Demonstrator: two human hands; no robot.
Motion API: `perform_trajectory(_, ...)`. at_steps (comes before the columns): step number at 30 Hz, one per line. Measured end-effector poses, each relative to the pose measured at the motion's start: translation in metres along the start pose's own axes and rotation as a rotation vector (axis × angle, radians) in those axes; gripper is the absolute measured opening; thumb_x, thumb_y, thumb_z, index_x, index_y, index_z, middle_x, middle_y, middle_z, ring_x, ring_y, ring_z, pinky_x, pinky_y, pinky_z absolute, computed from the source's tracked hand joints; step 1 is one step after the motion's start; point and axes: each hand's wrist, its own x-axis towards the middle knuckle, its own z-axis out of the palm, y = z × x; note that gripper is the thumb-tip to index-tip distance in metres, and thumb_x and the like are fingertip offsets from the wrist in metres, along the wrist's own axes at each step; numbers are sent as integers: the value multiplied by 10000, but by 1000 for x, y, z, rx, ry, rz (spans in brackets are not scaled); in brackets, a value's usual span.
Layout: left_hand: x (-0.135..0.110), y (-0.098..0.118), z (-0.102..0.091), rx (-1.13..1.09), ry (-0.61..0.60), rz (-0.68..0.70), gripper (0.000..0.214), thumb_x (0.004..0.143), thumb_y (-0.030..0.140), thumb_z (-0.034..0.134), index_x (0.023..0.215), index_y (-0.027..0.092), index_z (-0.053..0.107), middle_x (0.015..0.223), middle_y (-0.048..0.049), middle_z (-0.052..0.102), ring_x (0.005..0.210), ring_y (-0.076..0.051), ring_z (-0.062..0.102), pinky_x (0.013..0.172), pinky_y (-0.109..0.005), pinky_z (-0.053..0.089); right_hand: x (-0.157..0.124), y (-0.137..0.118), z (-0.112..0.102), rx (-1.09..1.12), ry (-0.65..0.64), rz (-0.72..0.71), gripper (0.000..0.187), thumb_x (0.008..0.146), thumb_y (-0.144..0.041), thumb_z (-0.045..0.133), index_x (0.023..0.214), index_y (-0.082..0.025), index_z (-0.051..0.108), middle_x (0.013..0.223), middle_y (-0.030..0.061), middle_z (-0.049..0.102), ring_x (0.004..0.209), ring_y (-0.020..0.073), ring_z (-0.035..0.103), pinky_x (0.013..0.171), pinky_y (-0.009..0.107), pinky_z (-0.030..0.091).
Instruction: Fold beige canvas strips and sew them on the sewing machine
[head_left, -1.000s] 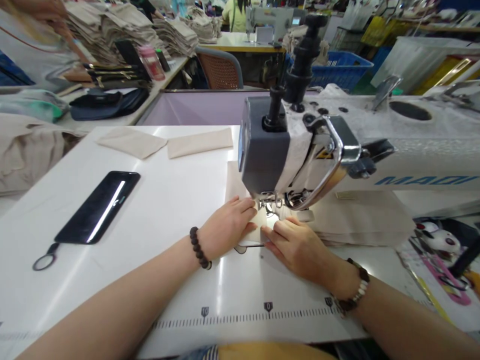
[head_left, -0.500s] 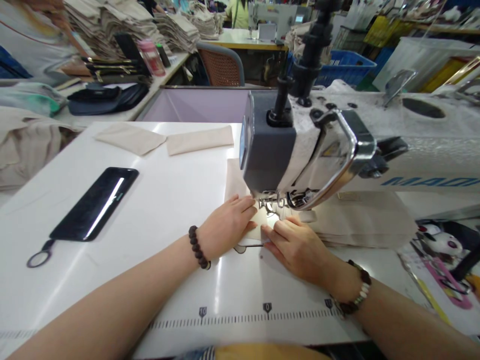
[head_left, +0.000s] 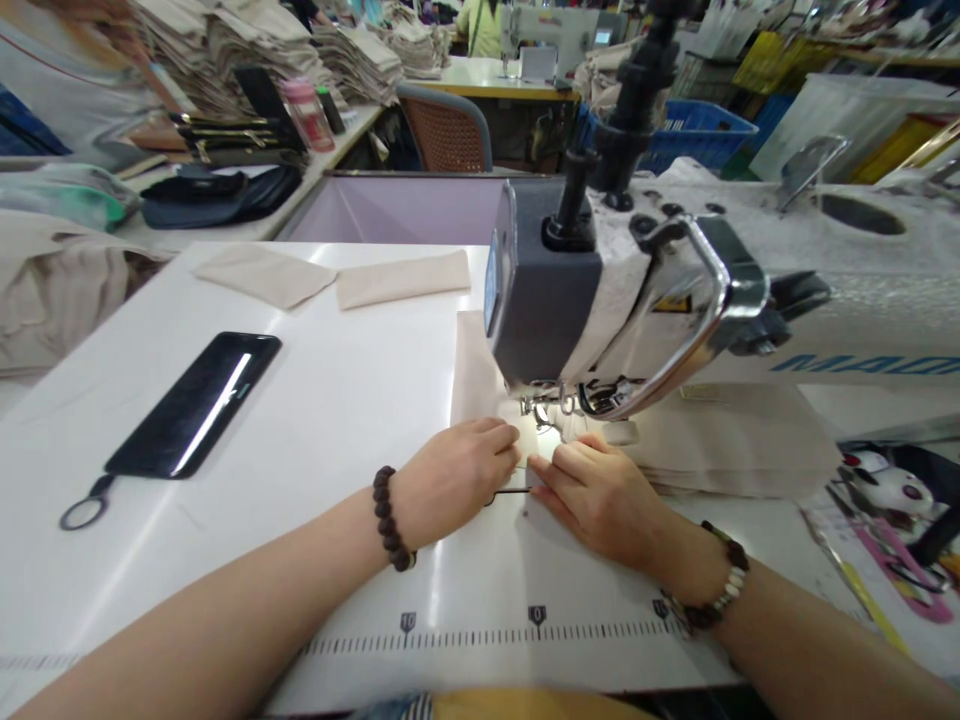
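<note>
A beige fabric piece [head_left: 471,372] lies under the presser foot [head_left: 551,405] of a white and grey sewing machine [head_left: 547,290]. My left hand [head_left: 457,475], with a dark bead bracelet at the wrist, rests just left of the foot, its fingers curled on the fabric's near edge. My right hand [head_left: 592,490] sits directly in front of the foot with fingers pressed together on the same fabric. The fingertips of both hands nearly meet. A larger fold of beige fabric [head_left: 735,440] lies under the machine arm to the right.
A black phone with a ring strap [head_left: 196,402] lies on the white table [head_left: 315,400] at left. Two folded beige pieces [head_left: 337,278] sit at the far edge. A ruler strip [head_left: 495,632] runs along the near edge. Fabric stacks, a chair and another machine stand behind.
My left hand has drawn back slightly toward me and its fingers have curled in. My right hand stays by the presser foot. The view has shifted a little.
</note>
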Motion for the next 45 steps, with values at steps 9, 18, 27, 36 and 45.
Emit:
perform_trajectory(9, 13, -12, 1, 51, 69, -80, 154, 883, 146, 465, 781, 111, 576, 829, -46, 558, 823, -153, 543, 791, -271, 474, 6, 1, 2, -56, -18, 64, 257, 917, -211, 361, 939, -109, 596, 721, 45, 538, 654, 159, 464, 661, 300, 348)
perform_trajectory(18, 20, -16, -3, 74, 79, -167, 116, 871, 136, 480, 847, 109, 590, 893, -62, 594, 873, -175, 558, 777, -283, 478, 6, 1, 2, -41, -14, 63, 250, 914, -206, 364, 905, -112, 595, 711, 45, 525, 653, 163, 452, 664, 305, 346)
perform_trajectory(27, 20, -15, 2, 62, 124, -194, 153, 881, 138, 449, 804, 116, 579, 898, -81, 577, 834, -181, 556, 764, -304, 478, 8, -1, -1, -56, -5, 68, 241, 909, -207, 380, 823, -129, 591, 677, 31, 495, 623, 153, 426, 648, 293, 331)
perform_trajectory(36, 17, -9, -1, 150, 66, -248, 146, 888, 189, 452, 888, 117, 579, 893, -78, 575, 850, -207, 547, 783, -346, 459, 7, 1, 1, -63, 16, 53, 269, 921, -220, 352, 862, -121, 595, 679, 38, 513, 607, 154, 433, 629, 296, 328)
perform_trajectory(45, 7, 20, -6, 165, -70, -222, 248, 898, 290, 443, 857, 91, 585, 812, -86, 549, 747, -212, 508, 582, -308, 427, 3, 4, 2, -53, -95, 98, 316, 845, -73, 373, 1110, -106, 543, 757, 60, 557, 655, 161, 482, 650, 297, 357)
